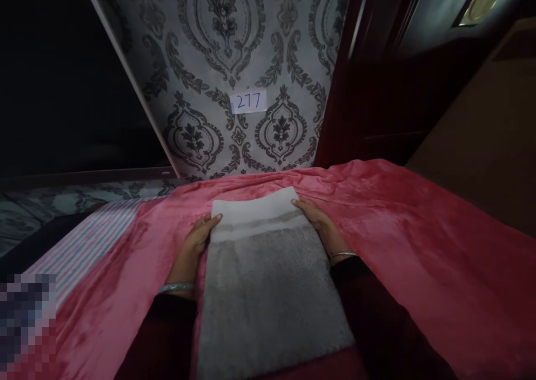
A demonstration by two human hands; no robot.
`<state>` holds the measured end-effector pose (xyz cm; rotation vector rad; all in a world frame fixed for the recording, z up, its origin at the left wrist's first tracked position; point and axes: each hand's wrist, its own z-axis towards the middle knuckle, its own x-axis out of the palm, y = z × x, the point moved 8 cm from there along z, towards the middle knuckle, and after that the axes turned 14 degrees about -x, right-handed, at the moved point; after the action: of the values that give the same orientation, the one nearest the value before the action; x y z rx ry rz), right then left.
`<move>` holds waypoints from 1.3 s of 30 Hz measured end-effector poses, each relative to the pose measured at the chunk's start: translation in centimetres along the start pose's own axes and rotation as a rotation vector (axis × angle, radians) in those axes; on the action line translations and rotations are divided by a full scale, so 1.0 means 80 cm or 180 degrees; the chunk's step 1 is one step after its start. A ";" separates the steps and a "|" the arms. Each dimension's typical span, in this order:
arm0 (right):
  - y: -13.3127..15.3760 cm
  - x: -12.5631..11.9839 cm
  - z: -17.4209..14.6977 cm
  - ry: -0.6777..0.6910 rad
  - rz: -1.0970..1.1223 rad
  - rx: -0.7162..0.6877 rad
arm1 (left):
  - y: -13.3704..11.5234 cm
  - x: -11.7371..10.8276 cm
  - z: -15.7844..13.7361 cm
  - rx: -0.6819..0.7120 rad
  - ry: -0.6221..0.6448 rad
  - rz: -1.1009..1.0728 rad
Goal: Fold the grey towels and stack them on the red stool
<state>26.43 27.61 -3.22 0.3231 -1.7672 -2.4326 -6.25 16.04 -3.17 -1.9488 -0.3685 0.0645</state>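
Observation:
A grey towel (268,290) with a paler, banded end lies lengthwise in front of me, its pale end pointing away. My left hand (201,232) pinches its far left edge, the thumb on top and the fingers mostly hidden beneath. At the far right corner, my right hand (316,218) grips the cloth in the same way, thumb uppermost. Between the two hands the pale end sags slightly. Under the towel spreads a pink-red plush blanket (389,224). How many layers the towel has, I cannot tell.
A striped sheet (100,229) shows left of the blanket. Beyond stands a patterned wall (238,45) bearing a paper label (248,101) marked 277. A large dark screen (75,84) is at left, dark red wood (377,101) at right, and a brown panel (486,129) at far right.

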 end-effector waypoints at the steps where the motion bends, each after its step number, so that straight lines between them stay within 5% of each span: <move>1: -0.003 -0.001 0.005 -0.0015 -0.0090 0.0011 | 0.000 0.000 0.000 -0.0005 -0.0035 -0.0016; 10: -0.023 -0.028 0.029 -0.0329 -0.1098 0.0027 | -0.005 -0.015 0.005 0.0289 -0.0699 0.0419; 24: -0.029 -0.022 0.034 -0.0074 -0.1751 -0.0003 | -0.020 -0.019 0.010 0.0699 -0.1821 0.1929; 39: -0.022 -0.024 0.036 -0.0137 -0.2238 -0.0173 | -0.014 -0.023 0.016 0.0584 -0.1611 0.1417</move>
<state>27.62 31.24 -3.88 1.0473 -1.8182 -2.9344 -8.54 17.07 -2.89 -1.7818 -0.2373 0.8607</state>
